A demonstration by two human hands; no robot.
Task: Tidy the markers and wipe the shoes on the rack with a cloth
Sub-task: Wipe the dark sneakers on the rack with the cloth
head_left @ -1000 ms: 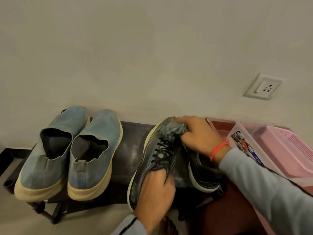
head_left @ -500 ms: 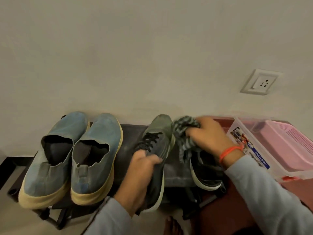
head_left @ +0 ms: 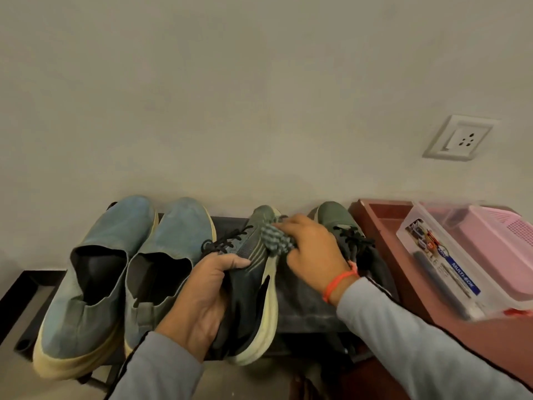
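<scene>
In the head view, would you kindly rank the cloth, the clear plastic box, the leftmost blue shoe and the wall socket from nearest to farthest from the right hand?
1. Cloth: gripped in the right hand.
2. Clear plastic box: to its right, on the red surface.
3. Wall socket and leftmost blue shoe, far left: too close to call.

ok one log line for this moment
step: wipe shoe | left hand: holds sneaker tilted | right hand: presses cloth on sneaker side | blue shoes: on rack

Plain beige wall (head_left: 230,96), white socket plate (head_left: 458,140) at right; dim, even light.
</scene>
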